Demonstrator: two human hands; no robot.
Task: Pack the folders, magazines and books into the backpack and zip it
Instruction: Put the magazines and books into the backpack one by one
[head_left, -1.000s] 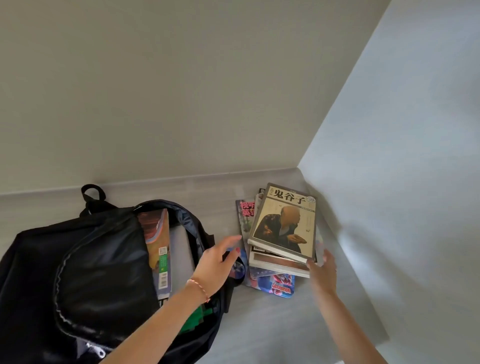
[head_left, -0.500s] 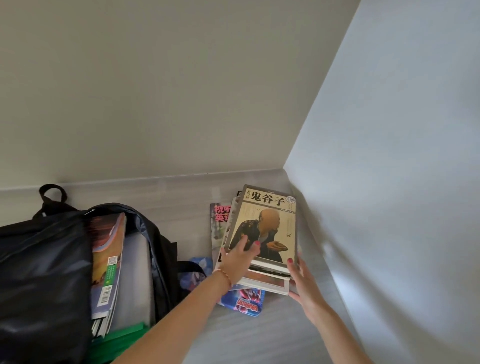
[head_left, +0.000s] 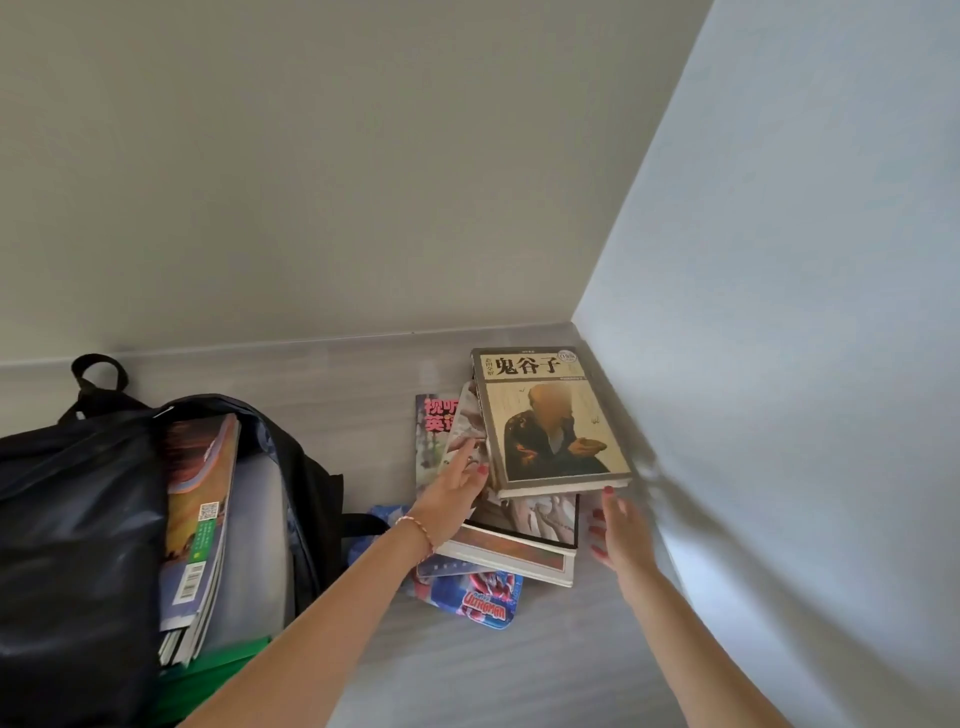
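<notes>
A black backpack (head_left: 78, 519) lies open at the left, holding magazines (head_left: 200, 519), a pale folder (head_left: 260, 545) and a green folder (head_left: 228, 660). In the corner sits a stack: a tan book (head_left: 550, 426) on top, slid toward the wall, a white-edged book (head_left: 524, 545) under it, a magazine with pink characters (head_left: 434, 415) and a blue Ultraman folder (head_left: 483, 603) at the bottom. My left hand (head_left: 457, 488) reaches with straight fingers to the tan book's left edge, touching the magazines beneath. My right hand (head_left: 618, 525) hovers at the stack's near right corner, one fingertip at the tan book's corner.
The grey tabletop (head_left: 519, 665) ends at a beige back wall (head_left: 311, 208) and a white side wall (head_left: 779, 364) right beside the stack. The backpack's carry loop (head_left: 98, 369) points to the back wall.
The tan book has slid back and right toward the wall, uncovering the book below. My left hand left its cover for its left edge. My right hand has eased back from the stack's front.
</notes>
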